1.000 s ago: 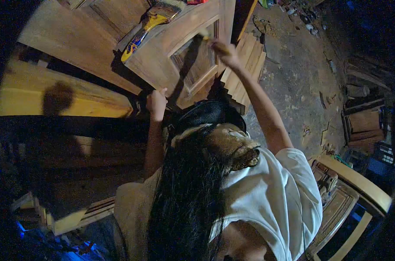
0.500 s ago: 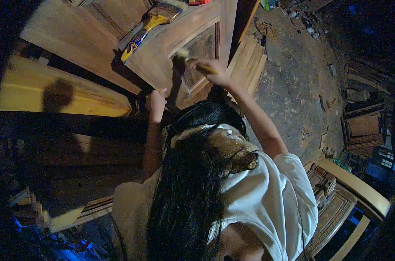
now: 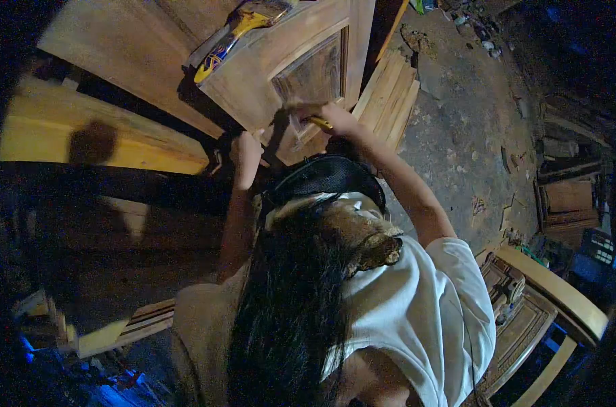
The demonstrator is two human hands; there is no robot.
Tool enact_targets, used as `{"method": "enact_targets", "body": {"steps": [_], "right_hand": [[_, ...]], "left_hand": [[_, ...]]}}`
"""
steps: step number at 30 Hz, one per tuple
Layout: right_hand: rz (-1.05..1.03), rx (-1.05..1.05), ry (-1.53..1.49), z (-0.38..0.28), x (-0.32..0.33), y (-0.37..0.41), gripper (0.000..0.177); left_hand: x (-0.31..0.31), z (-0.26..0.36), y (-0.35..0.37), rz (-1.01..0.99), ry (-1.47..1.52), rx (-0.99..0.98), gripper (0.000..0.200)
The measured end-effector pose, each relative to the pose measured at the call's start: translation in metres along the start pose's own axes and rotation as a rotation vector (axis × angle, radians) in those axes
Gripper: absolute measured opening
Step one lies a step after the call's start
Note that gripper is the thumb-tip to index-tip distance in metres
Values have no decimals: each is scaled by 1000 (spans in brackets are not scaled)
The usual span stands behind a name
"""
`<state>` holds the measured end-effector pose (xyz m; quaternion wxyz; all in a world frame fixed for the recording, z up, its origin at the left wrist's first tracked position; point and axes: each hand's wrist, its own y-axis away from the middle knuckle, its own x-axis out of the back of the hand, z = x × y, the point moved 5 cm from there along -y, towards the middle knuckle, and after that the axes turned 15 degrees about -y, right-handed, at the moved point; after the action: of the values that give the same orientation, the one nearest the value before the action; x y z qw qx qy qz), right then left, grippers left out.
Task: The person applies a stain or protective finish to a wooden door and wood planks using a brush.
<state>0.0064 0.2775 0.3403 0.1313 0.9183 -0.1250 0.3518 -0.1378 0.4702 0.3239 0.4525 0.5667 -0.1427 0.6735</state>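
Note:
My right hand (image 3: 338, 121) is closed round a small paintbrush (image 3: 321, 123) with a yellow handle. It is low over the recessed centre of a carved wooden door panel (image 3: 243, 95); the bristles are hard to make out. At the panel's near lower-left edge, my left hand (image 3: 245, 159) is closed on the wood, a finger lying over the edge. A wider paintbrush (image 3: 235, 37), its handle yellow and blue, lies across the upper part of the same panel.
Beside the panel on the right are stacked light wooden planks (image 3: 389, 102). A yellowish board (image 3: 43, 132) lies to the left. Debris covers parts of the concrete floor (image 3: 457, 136). Carved wooden pieces (image 3: 522, 325) stand behind on the right.
My right hand has brought the small paintbrush down the panel towards me, from the recess to its near corner. My left hand stays at the edge, barely shifted.

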Motion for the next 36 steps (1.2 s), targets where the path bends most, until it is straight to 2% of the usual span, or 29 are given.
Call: {"method": "enact_targets", "body": {"steps": [2, 6, 9, 11, 12, 13, 15, 17, 19, 21, 23, 25, 26, 27, 29, 31, 33, 35, 36], "right_hand": [[341, 237, -107, -84, 64, 25, 28], [277, 156, 3, -54, 54, 5, 30], [103, 72, 96, -46, 28, 0, 30], [-211, -426, 233, -56, 30, 13, 30], [-209, -427, 234, -37, 23, 13, 30], [-30, -197, 148, -12, 19, 8, 29], [146, 28, 60, -17, 32, 12, 29], [492, 391, 87, -81, 89, 29, 28], [522, 401, 101, -85, 86, 27, 30], [349, 155, 116, -46, 51, 15, 41], [317, 181, 42, -31, 30, 14, 39], [192, 145, 101, 20, -6, 4, 35], [197, 166, 131, 53, -23, -1, 35], [218, 180, 141, 53, -23, 0, 35], [209, 74, 129, 68, -8, 2, 34], [195, -44, 148, 63, 33, 2, 33], [186, -130, 171, 31, 72, 8, 33], [647, 159, -112, -29, 107, 28, 30], [674, 253, -24, -24, 97, 29, 30]], "left_hand": [[-18, -10, -14, -18, 5, -2, 48], [-5, 0, -5, -40, -28, 25, 48], [1, 4, -2, -39, -15, 19, 48], [-10, -1, -7, -5, 13, 6, 47], [-15, -5, -11, 31, 40, -9, 46], [-17, -10, -15, 31, 39, -9, 46], [-22, -10, -18, 39, -168, -79, 45], [3, 6, -2, 14, -111, -29, 44], [9, 9, 3, -4, -59, 21, 43], [5, 7, 0, -6, -46, -17, 43], [8, 8, 1, 26, -60, -28, 43], [0, 1, -4, 52, -80, -40, 44], [-16, -8, -16, 36, -34, -54, 44], [-13, -4, -16, 20, 15, -67, 45], [-7, -1, -12, 10, 10, -38, 46], [-2, 1, -6, -10, 3, -5, 47], [-2, 1, -5, -8, 9, 5, 47], [1, 3, -1, -2, 6, 1, 47], [3, 4, 1, 4, 3, -1, 48]]}}
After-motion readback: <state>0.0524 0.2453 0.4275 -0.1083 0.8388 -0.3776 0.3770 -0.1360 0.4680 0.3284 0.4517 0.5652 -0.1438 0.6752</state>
